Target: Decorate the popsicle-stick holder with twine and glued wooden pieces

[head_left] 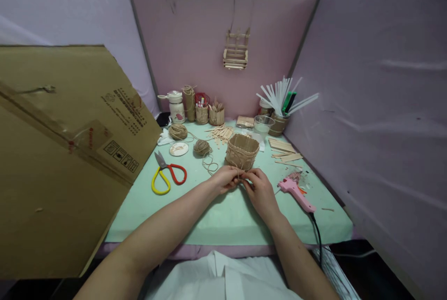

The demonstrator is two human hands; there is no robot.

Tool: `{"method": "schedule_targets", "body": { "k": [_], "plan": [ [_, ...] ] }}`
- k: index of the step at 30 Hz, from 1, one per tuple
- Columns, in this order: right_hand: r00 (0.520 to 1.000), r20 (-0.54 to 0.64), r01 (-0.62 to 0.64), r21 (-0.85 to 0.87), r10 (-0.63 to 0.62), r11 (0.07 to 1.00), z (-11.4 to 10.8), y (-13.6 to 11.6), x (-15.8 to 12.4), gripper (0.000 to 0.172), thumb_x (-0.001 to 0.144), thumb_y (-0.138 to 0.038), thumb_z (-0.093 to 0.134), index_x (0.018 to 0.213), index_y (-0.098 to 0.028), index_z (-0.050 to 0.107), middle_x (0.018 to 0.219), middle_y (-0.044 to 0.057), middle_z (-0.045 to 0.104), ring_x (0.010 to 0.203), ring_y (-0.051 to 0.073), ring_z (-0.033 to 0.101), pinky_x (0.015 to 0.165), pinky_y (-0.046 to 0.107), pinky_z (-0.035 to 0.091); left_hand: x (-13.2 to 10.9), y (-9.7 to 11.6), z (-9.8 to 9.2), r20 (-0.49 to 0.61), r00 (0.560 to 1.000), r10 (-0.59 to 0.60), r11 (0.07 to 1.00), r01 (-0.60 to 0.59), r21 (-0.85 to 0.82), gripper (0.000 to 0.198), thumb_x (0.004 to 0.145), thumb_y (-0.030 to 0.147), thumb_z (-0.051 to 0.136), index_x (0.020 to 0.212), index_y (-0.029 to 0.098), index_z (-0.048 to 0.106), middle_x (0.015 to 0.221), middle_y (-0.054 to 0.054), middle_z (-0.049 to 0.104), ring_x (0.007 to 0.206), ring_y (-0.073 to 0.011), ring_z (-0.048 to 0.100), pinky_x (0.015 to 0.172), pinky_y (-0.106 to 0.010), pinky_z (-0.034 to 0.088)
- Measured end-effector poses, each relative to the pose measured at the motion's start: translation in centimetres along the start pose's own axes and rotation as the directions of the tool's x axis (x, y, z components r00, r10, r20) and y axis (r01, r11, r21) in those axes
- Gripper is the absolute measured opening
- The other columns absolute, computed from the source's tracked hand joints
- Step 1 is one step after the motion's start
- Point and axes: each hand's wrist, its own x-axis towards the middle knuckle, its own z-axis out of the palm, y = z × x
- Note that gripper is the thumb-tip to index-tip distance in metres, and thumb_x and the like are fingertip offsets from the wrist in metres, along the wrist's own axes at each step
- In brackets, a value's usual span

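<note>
A small twine-trimmed basket (241,151) stands on the table, its open top facing up. Just in front of its base, my left hand (226,179) and my right hand (257,189) meet with fingertips pinched together. Thin twine runs between the fingers of both hands, against the basket's near side; the exact grip is partly hidden. Behind my left hand lies a ball of twine (202,148) with a loose strand trailing toward the hands. A pink glue gun (296,194) rests to the right of my right hand.
Scissors (169,173) with yellow and red handles lie at left, near a large cardboard box (70,165). Wooden sticks (284,151), a clear plastic cup (264,125) and a holder of white glue sticks (278,124) stand right. The glue gun's black cord hangs off the front edge.
</note>
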Motion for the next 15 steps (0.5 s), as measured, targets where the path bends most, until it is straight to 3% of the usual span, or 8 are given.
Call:
{"method": "schedule_targets", "body": {
  "k": [6, 10, 15],
  "plan": [
    [0.999, 0.013, 0.039, -0.049, -0.039, 0.998, -0.05, -0.16, 0.01, 0.024, 0.086, -0.011, 0.049, 0.1, -0.021, 0.066, 0.099, 0.009, 0.056, 0.094, 0.023, 0.055, 0.081, 0.037, 0.048, 0.21, 0.18, -0.13, 0.031, 0.999, -0.023, 0.998, 0.025, -0.053, 0.018, 0.071, 0.01, 0.066, 0.066, 0.014, 0.049, 0.053, 0.008, 0.04, 0.039, 0.0004, 0.029, 0.037, -0.013, 0.011],
    [0.998, -0.044, 0.042, -0.074, -0.045, 0.996, 0.07, -0.32, 0.17, 0.02, 0.09, -0.018, 0.049, 0.096, -0.021, 0.068, 0.093, 0.007, 0.055, 0.088, 0.022, 0.054, 0.078, 0.035, 0.047, 0.32, 0.27, -0.08, 0.063, 0.996, -0.057, 0.996, 0.061, -0.072, 0.019, 0.069, 0.008, 0.067, 0.066, 0.013, 0.049, 0.053, 0.008, 0.039, 0.039, 0.0007, 0.028, 0.036, -0.013, 0.01],
    [0.992, -0.091, -0.081, 0.07, 0.087, 0.994, -0.09, -0.3, 0.7, 0.019, 0.09, -0.028, 0.05, 0.084, -0.02, 0.066, 0.089, 0.007, 0.059, 0.082, 0.02, 0.056, 0.074, 0.032, 0.046, 0.49, 0.63, -0.26, 0.119, 0.985, -0.124, 0.986, 0.136, -0.095, 0.016, 0.077, 0.01, 0.064, 0.069, 0.013, 0.051, 0.053, 0.008, 0.039, 0.039, 0.0005, 0.028, 0.036, -0.011, 0.011]
  ]
}}
